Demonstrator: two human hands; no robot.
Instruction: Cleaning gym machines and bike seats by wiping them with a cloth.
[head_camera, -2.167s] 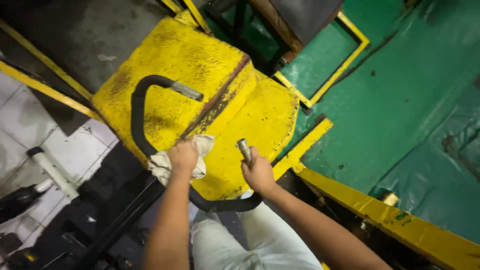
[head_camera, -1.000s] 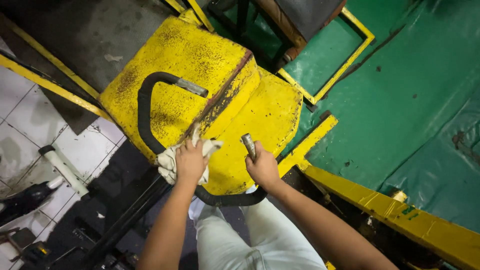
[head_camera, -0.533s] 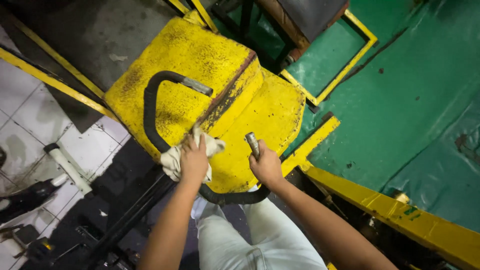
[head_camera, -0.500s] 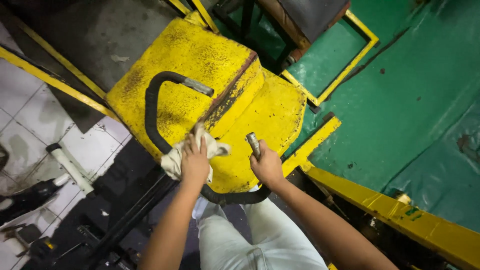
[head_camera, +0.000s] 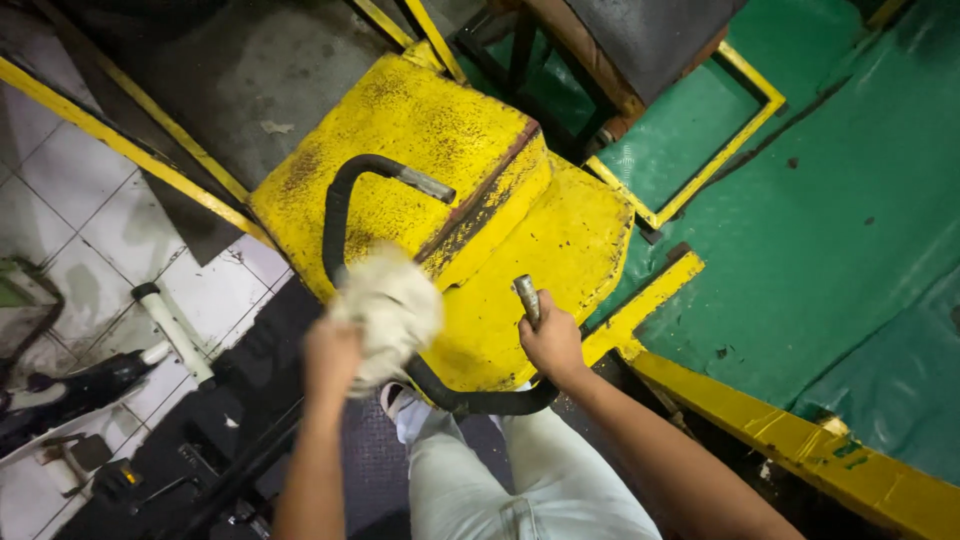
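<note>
Hose (head_camera: 331, 215), black rubber with a bare metal fitting at each end, lies bent in a wide U across the worn yellow machine cover (head_camera: 420, 120). One limb rests on the cover's upper panel, its fitting pointing toward the rusty ridge that divides the panels. The curve drops off the near edge and passes above the person's pale trousers (head_camera: 520, 480), then climbs to the other end.

That nearer end is pinched in the right hand (head_camera: 553, 345), fingers closed round the hose just below the fitting (head_camera: 526, 298), which stands clear of the fist and points up. Held there, the loop stays taut and off the floor, so the middle of the hose is steadied for the other hand.

A whitish rag (head_camera: 392, 305) is bunched round the hose where it leaves the cover's edge. The left hand (head_camera: 333, 352) sits just behind it, and both are smeared by motion blur; the fingers seem curled into the cloth, though I cannot tell how tightly they clamp the hose beneath. Wrapping the cloth round the rubber puts fabric against its whole girth at once.

Beyond the cover lies green floor (head_camera: 840, 180) with yellow borders. To the left are white tiles (head_camera: 60, 180) and a white tube (head_camera: 175, 330) on the ground.
</note>
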